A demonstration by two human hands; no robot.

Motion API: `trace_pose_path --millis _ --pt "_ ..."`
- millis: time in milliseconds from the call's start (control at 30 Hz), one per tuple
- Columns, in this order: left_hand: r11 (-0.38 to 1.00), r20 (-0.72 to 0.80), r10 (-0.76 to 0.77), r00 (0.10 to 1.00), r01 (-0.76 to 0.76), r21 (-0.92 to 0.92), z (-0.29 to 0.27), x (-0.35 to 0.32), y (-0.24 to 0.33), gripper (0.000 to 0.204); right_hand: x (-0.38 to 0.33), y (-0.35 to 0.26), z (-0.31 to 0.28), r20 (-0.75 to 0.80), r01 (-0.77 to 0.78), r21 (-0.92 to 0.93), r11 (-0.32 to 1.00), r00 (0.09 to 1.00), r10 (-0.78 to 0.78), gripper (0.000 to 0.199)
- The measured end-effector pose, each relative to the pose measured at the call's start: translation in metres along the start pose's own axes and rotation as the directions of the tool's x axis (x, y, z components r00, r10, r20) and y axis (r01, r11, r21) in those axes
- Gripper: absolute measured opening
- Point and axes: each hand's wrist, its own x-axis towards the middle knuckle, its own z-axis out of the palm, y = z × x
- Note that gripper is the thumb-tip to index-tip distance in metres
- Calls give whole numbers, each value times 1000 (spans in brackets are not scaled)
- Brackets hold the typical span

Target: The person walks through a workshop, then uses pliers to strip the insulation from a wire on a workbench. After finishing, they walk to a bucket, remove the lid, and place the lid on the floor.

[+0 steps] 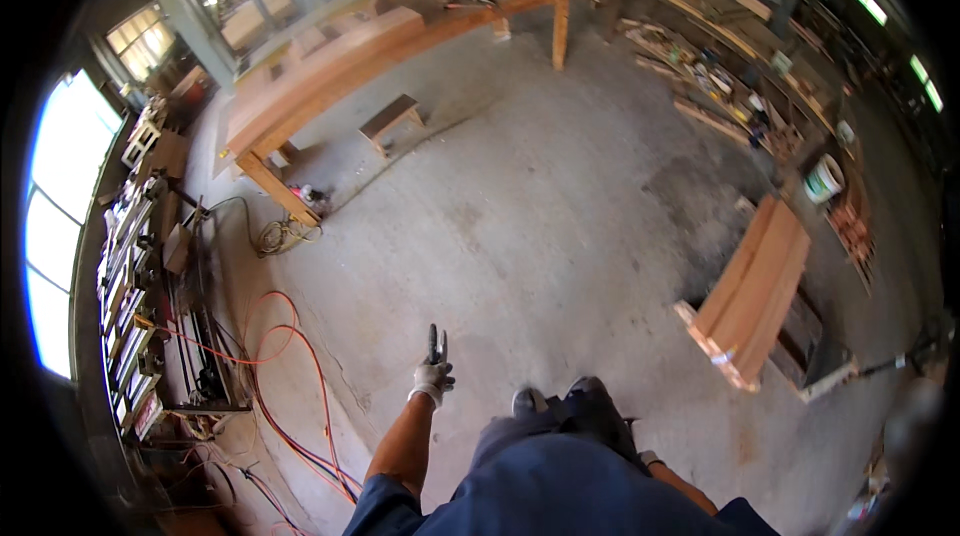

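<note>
My left hand [433, 381], in a pale work glove, is closed around a slim hand tool [433, 341]. Two narrow parts, one dark and one lighter grey, stick up from the fist; its exact kind is too small to make out. The arm reaches forward over the concrete floor. At my right side, my right hand [651, 458] hangs low and shows only a bit of glove, the rest hidden by my body. A small dark thing [631, 422] shows just ahead of it; whether the hand holds it is unclear.
A long wooden workbench [330, 71] spans the far left, with a low stool [391, 121] before it. Red hoses [322, 406] loop on the floor at left, beside a rack of clamps [135, 306]. Planks [757, 281] rest on a support at right, near a white bucket [824, 179].
</note>
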Motion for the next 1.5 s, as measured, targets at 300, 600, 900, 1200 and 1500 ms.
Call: trace_pose_path --millis 300,600,900,1200,1500 --pt "992 -11 -86 996 85 -94 60 83 57 25 6 -191 -207 16 33 -128 991 999 -31 39" --pt "706 -49 -218 975 192 681 115 85 -29 63 72 -333 -376 18 41 -244 969 999 -38 39" --pt "782 -6 -184 983 150 605 180 236 114 44 111 -427 -494 -121 -39 -131 991 992 23 51" --pt "999 53 -15 999 13 38 172 397 460 13 113 -567 -556 -213 -34 -18 999 977 30 35" --pt "922 260 53 964 52 -383 266 443 687 4 123 -681 -651 -340 110 100 989 938 -70 35"
